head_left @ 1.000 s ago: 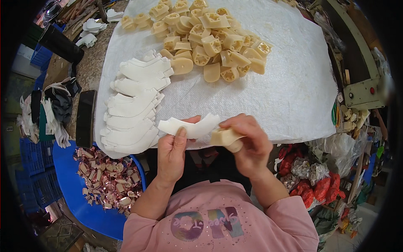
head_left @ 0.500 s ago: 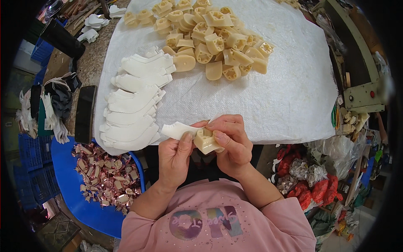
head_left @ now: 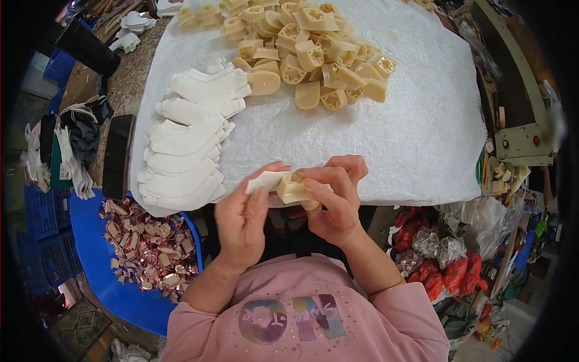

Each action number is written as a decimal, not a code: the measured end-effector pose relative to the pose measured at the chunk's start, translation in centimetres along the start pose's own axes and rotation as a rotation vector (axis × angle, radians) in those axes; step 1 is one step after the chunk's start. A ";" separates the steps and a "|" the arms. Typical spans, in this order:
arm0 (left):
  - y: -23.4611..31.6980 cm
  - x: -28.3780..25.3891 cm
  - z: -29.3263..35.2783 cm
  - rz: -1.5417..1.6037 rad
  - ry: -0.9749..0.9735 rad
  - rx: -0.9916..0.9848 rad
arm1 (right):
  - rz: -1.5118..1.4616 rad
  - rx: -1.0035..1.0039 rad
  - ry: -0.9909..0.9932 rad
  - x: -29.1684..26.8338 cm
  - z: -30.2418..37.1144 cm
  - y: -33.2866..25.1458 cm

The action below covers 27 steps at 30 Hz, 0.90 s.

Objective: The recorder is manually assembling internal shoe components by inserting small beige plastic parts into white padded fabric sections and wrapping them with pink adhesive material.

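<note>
Your left hand (head_left: 242, 220) and right hand (head_left: 335, 199) meet just off the near edge of the worktop (head_left: 422, 139), above your lap. Your right fingers (head_left: 319, 181) are closed around a cream plastic block (head_left: 292, 190), and your left fingers pinch a white cover piece (head_left: 265, 180) against it, so the two parts touch. A row of white cover pieces (head_left: 187, 151) lies overlapped along the left edge of the white cloth. A pile of cream blocks (head_left: 307, 54) sits toward the far edge. A blue tub (head_left: 96, 223) of shiny scraps (head_left: 145, 247) stands below the near left corner.
</note>
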State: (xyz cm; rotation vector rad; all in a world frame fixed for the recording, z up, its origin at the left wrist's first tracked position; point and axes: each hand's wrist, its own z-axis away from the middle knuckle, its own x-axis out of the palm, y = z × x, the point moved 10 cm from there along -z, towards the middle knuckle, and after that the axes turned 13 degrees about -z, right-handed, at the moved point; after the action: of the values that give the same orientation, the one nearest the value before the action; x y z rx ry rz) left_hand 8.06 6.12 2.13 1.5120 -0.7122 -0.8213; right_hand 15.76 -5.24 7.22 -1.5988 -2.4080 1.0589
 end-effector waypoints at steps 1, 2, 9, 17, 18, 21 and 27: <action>0.6 -1.1 -0.1 -0.110 0.088 0.041 | 0.033 -0.011 -0.043 0.1 -0.2 -0.3; 1.5 -2.0 0.0 -0.222 0.177 0.084 | 0.063 -0.023 -0.085 0.3 -0.5 -0.6; 1.0 -1.0 0.2 -0.381 0.116 0.047 | 0.224 0.184 -0.404 2.1 -1.1 -0.3; 2.7 0.4 0.7 -0.621 0.090 0.251 | 0.136 0.220 -0.419 2.8 -0.1 0.7; 3.2 0.6 0.8 -0.670 0.104 0.312 | 0.140 0.221 -0.417 2.8 0.1 1.1; 3.0 0.1 1.1 -0.510 0.126 0.286 | 0.067 0.173 -0.307 2.0 -0.1 1.2; 0.4 -0.2 0.0 -0.257 0.102 0.270 | -0.262 0.283 -0.254 1.5 0.6 1.8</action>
State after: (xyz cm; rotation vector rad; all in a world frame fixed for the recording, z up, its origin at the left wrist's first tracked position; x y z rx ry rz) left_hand 7.94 6.20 2.56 1.9034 -0.5763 -0.8565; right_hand 16.30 -3.90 5.32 -1.0839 -2.3895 1.5396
